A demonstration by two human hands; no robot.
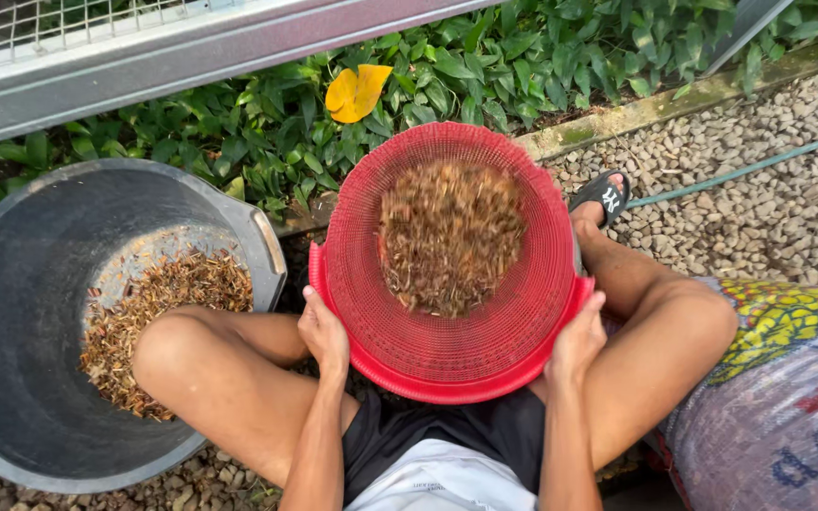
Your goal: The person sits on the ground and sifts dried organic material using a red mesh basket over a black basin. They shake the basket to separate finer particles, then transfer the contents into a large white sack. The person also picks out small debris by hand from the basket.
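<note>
Squarely between the person's knees sits the red mesh basket, and everything else is best placed from it. Both hands grip its near rim: the left hand on the near-left edge, the right hand on the near-right edge, fingers curled over the lip and clenched on the plastic. The basket tilts away from the body, its far rim raised toward the green plants beyond. Its load of brown chaff lies in the middle and far part of the bowl, ahead of both sets of fingers and blurred. Neither hand is nearer the load; they sit about evenly on either side. Left of the basket, just past the left knee, stands a grey bucket with more brown material inside. Right of the basket lies a printed sack, and beyond it gravel.
</note>
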